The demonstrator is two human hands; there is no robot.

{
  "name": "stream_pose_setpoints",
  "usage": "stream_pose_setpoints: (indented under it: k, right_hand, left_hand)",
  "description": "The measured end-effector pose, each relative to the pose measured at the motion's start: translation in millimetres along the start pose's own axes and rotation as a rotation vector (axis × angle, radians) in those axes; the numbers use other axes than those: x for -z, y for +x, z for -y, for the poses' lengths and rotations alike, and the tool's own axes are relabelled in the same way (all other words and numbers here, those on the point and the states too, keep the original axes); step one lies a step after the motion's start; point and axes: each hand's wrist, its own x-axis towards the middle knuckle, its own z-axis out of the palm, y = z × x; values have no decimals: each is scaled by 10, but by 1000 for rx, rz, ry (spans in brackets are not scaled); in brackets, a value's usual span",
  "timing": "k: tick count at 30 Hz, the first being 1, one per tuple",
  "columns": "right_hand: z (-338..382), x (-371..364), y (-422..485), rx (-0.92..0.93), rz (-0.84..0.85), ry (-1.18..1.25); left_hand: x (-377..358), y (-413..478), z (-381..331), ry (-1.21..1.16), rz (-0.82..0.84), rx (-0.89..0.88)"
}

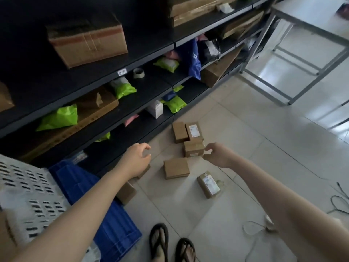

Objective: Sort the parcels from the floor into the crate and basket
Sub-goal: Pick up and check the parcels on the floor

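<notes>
On pale floor tiles [245, 148] beside dark shelving [147, 53], your parcels [176, 168] lie scattered; blue crate [113, 233], white basket [28, 195] at left. L hand [136, 159] loose, empty. R hand [217, 156] at taped parcel [192, 149], grip unclear.

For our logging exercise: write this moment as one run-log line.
phase: pre-grasp | left hand: empty | right hand: empty, beside taped parcel | blue crate, white basket: lower left

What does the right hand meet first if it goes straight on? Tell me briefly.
The taped box in the middle of the floor pile: the right hand points its curled fingers at the box's right edge. Depth is unclear, so they may already touch it.
</notes>
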Motion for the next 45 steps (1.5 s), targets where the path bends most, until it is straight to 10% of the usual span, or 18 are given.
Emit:
stream_pose_setpoints:
  k: [13,23,26,30,33,45]
  right_hand:
    - [-1751,-2224,2681,-206,139,36]
    - [-2964,-4052,4770,-22,57,128]
    - [-3153,-4213,4901,-60,-25,321]
    - [-3121,-3996,4819,-240,-26,995]
    - [-2981,-3811,4769,-357,231,1468]
    - [-2712,-4037,4955,-104,155,1489]
  left_hand:
    - [-2713,2650,1286,331,241,-19]
    - [-5128,4827,2402,943,428,-194]
    - [-5167,5093,2410,636,471,-79]
    - [-4794,4780,2345,-864,542,369]
    - [-4853,4440,2389,-1374,434,387]
    - [-4886,4324,2585,-1273,260,465]
